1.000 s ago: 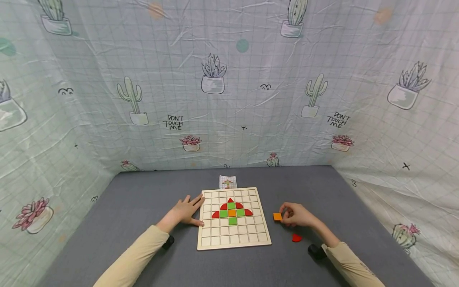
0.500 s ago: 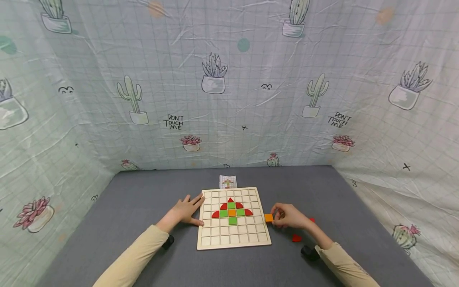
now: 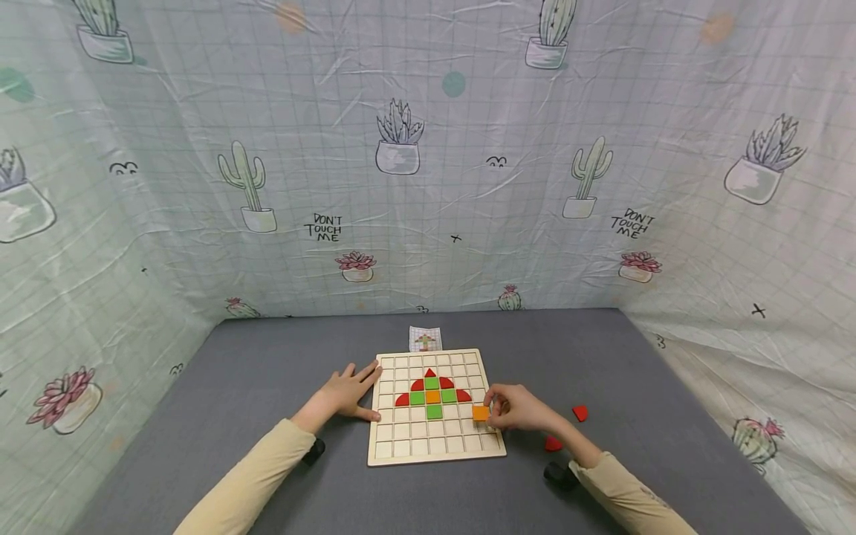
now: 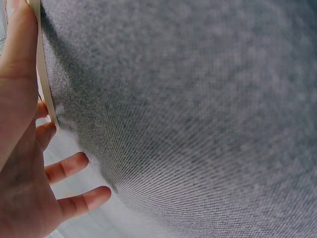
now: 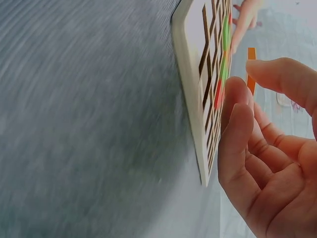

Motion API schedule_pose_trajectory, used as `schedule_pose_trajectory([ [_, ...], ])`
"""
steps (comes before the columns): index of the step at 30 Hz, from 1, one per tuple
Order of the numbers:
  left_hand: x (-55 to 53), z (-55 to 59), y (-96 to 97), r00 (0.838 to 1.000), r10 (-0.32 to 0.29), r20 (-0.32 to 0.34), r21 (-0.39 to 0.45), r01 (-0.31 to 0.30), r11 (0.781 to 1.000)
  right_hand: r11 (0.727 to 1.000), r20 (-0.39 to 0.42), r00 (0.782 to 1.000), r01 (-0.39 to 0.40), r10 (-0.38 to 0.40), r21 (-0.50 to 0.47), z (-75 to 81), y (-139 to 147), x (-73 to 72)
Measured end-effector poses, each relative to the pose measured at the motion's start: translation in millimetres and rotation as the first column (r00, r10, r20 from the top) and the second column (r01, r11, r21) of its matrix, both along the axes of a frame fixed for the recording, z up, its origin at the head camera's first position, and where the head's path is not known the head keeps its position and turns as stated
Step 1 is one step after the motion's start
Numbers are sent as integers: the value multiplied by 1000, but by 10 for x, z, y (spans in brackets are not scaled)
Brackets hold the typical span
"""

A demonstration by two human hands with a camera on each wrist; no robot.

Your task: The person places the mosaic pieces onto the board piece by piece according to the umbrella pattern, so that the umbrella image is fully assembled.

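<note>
A wooden grid board [image 3: 401,449] lies on the grey table, with red, green and orange pieces set in its middle cells. My left hand [image 3: 342,394] rests at the board's left edge, fingers spread and fairly straight; the left wrist view shows the thumb against the wooden rim [image 4: 44,74]. Between thumb and fingertips my right hand [image 3: 520,409] pinches an orange square tile [image 3: 480,413] over the right part of the board. In the right wrist view that orange tile [image 5: 251,54] is seen edge-on, held apart from the board's surface.
Two loose red pieces lie on the table right of the board: one red piece [image 3: 580,413] farther back, another red piece [image 3: 553,443] nearer, beside the right forearm. A small printed pattern card [image 3: 425,339] lies behind the board. A patterned curtain [image 3: 455,186] surrounds the table.
My right hand has moved left with the orange tile, from the table to over the board's right side. The farther red piece has come into sight. My left hand stays put.
</note>
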State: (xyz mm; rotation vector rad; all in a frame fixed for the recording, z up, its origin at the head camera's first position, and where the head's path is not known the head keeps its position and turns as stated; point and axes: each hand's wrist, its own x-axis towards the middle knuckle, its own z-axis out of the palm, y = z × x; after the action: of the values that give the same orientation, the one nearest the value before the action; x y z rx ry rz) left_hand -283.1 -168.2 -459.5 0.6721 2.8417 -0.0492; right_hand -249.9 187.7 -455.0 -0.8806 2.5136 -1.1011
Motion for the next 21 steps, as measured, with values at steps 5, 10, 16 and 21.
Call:
schedule_pose_trajectory([
  [5, 14, 17, 5, 1000, 3, 3, -1, -3, 1000, 1000, 26, 999, -24, 24, 6, 37, -111, 29],
  [10, 32, 29, 9, 1000, 6, 8, 0, -6, 1000, 999, 36, 998, -43, 43, 12, 31, -211, 35],
  [16, 24, 24, 2, 1000, 1, 2, -1, -1, 1000, 998, 57, 997, -53, 52, 18, 1, -329, 27],
  [21, 18, 20, 2, 1000, 2, -1, 0, -2, 1000, 999, 82, 995, -52, 51, 7, -12, -415, 29],
])
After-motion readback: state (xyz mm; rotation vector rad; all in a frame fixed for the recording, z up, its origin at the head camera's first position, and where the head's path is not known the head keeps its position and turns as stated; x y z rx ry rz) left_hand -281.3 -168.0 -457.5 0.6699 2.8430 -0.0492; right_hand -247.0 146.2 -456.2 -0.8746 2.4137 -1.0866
